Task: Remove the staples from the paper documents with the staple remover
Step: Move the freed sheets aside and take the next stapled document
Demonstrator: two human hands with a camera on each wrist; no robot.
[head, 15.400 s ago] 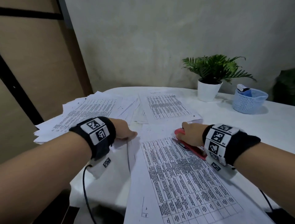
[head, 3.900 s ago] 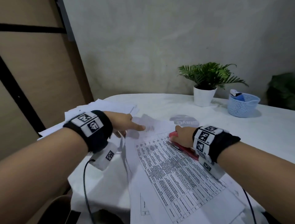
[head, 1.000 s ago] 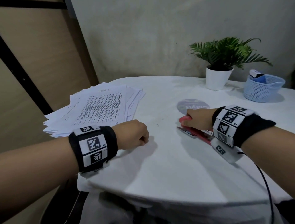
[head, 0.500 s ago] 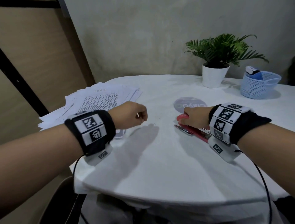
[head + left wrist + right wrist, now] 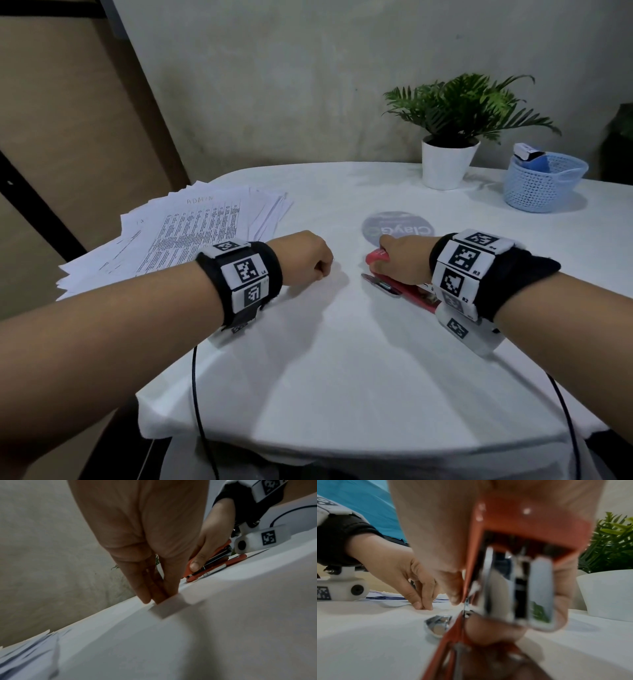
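My right hand [image 5: 394,262] grips the red staple remover [image 5: 375,257], which lies on the white tablecloth [image 5: 342,359] with its metal tip [image 5: 382,286] pointing left. The right wrist view shows the red body [image 5: 522,527] in my fingers and the shiny tip [image 5: 438,624] on the cloth. My left hand [image 5: 320,269] is curled beside it. Its fingertips [image 5: 145,596] are pinched together against the cloth, and nothing shows between them. The paper documents [image 5: 191,233] lie fanned in a stack at the table's left edge.
A round grey sticker [image 5: 397,228] lies just beyond my right hand. A potted plant [image 5: 448,164] and a blue basket [image 5: 544,181] stand at the back right. A wall closes off the far side. Cables hang from both wrists over the front edge.
My left hand has come down from just above the table, and its pinched fingertips now touch the cloth. The right hand stays on the staple remover. The sheet in front of me earlier is gone.
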